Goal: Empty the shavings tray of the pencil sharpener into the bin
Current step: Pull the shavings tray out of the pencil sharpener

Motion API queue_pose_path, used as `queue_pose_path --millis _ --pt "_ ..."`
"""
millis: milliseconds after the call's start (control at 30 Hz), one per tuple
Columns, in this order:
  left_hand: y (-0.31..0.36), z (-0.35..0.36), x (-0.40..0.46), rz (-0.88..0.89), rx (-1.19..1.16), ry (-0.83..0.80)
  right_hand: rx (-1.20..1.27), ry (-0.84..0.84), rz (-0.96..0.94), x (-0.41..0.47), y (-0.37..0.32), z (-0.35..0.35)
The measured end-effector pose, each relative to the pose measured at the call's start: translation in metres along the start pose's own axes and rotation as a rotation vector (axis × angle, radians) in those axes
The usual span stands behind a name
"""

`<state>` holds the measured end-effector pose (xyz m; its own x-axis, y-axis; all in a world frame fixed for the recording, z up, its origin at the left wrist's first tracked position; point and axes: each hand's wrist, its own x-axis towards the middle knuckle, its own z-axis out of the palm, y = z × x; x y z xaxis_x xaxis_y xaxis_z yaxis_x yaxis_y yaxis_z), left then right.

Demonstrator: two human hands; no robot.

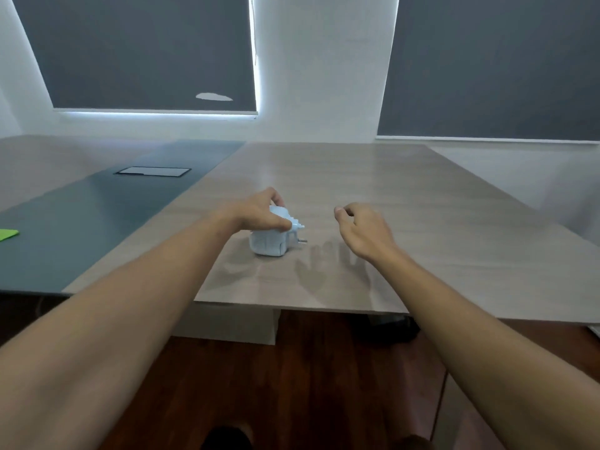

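Observation:
A small pale blue pencil sharpener (271,243) stands on the light wooden table (406,222), a short metal stub sticking out of its right side. My left hand (259,212) lies over its top, fingers wrapped around the upper part. My right hand (360,230) hovers a little to the right of the sharpener, fingers curled loosely and apart, holding nothing. The shavings tray cannot be told apart from the sharpener's body. No bin is in view.
A dark grey desk section (97,216) adjoins the wooden table on the left, with a flush rectangular hatch (152,171) and a green paper (8,234) at its left edge. Dark wooden floor (292,384) lies below the table's near edge. Two windows with dark blinds are behind.

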<state>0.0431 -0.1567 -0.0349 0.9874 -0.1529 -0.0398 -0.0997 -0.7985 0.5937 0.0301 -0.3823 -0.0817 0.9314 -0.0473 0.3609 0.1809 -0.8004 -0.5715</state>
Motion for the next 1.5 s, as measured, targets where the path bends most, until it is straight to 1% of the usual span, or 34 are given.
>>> queue_pose_path --millis 133,300,433,600,800,933,1000,1133,1233,1300,1400,1500 --pt "0.012 0.018 0.009 0.029 0.157 0.135 0.036 0.021 0.035 -0.005 0.017 -0.001" --pt "0.017 0.026 0.010 0.107 0.246 0.200 0.054 0.013 0.012 -0.008 0.015 0.010" --pt "0.006 0.025 0.012 0.077 0.188 0.255 0.014 -0.033 -0.032 -0.009 0.007 0.023" --pt "-0.004 0.025 0.010 0.089 0.122 0.257 -0.025 -0.095 -0.113 -0.013 -0.008 0.040" --pt "-0.005 0.025 0.012 0.104 0.102 0.255 0.055 -0.122 -0.132 -0.008 -0.008 0.048" --pt "-0.007 0.025 0.013 0.112 0.086 0.261 0.181 -0.185 -0.172 -0.015 -0.015 0.040" --pt "-0.007 0.024 0.013 0.107 0.080 0.252 0.216 -0.203 -0.191 -0.018 -0.023 0.037" --pt "-0.005 0.021 0.011 0.092 0.094 0.213 0.179 -0.160 -0.260 -0.021 -0.031 0.031" --pt "-0.003 0.015 0.009 0.039 -0.047 0.125 0.167 -0.135 -0.280 -0.020 -0.034 0.025" --pt "-0.001 0.010 0.007 0.039 -0.124 0.058 0.178 -0.098 -0.274 -0.017 -0.037 0.020" --pt "0.001 0.006 0.000 0.082 -0.087 -0.031 0.235 -0.005 -0.240 -0.009 -0.043 0.018" --pt "0.000 0.007 -0.002 0.120 -0.056 -0.048 0.321 0.061 -0.167 -0.003 -0.049 0.022"
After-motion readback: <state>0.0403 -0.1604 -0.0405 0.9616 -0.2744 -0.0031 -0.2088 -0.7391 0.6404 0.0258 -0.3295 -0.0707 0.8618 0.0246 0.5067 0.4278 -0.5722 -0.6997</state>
